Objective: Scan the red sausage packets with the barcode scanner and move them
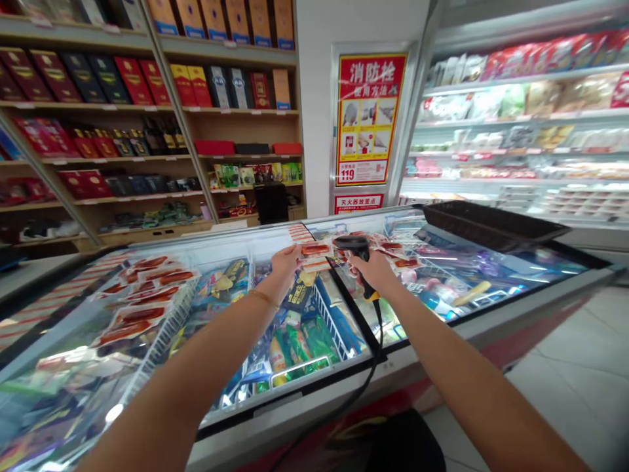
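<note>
My left hand (286,262) is closed on the edge of a clear packet of red sausage (316,250), held above the chest freezer. Wrapped round the grip of a black barcode scanner (352,245) is my right hand (374,270). The scanner's head points left, close beside the packet. Its black cable (377,328) hangs down across the freezer's front edge. Similar sausage packets (400,252) lie on the glass behind and to the right of the scanner. More sausage packets (142,314) are spread on the left part of the freezer.
The chest freezer (314,390) holds wire baskets and colourful frozen packs under glass. A dark tray (491,223) rests on its far right corner. Shelves of boxed goods (236,85) stand behind at left. A lit refrigerated display (521,124) is at right, beside a red wall poster (371,118).
</note>
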Tool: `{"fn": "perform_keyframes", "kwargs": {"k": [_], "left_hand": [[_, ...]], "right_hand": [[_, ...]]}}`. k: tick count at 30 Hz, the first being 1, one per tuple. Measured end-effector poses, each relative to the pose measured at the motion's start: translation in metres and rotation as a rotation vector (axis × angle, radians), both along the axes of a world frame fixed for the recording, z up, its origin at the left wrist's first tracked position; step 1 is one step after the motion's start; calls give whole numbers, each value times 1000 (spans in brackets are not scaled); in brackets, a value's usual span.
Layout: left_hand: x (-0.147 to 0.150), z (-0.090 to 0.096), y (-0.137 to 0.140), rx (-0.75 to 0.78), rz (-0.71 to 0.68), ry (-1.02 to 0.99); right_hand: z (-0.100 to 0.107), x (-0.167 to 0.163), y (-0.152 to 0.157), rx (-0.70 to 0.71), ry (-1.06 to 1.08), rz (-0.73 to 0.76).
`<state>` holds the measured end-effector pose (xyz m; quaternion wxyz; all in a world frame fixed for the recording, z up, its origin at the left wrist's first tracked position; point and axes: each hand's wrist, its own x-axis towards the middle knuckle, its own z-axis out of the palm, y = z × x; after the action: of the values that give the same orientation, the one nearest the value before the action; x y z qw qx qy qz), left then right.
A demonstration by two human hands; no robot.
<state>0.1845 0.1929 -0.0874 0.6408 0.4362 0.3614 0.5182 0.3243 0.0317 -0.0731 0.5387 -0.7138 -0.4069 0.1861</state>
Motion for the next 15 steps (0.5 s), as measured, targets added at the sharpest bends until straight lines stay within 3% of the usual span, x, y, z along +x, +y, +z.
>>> {"fn": "perform_keyframes", "kwargs": {"k": [4, 7, 11, 15], "left_hand": [[77, 10, -12, -43, -65, -39], [107, 13, -21, -68, -124, 23], [100, 10, -19, -30, -107, 145], [48, 1, -4, 8, -34, 247]], "right_hand": [[2, 41, -15, -24, -31, -122], [0, 57, -19, -17, 9, -167], [-6, 60, -14, -11, 55, -185], [-12, 40, -2, -14, 49, -150]]}}
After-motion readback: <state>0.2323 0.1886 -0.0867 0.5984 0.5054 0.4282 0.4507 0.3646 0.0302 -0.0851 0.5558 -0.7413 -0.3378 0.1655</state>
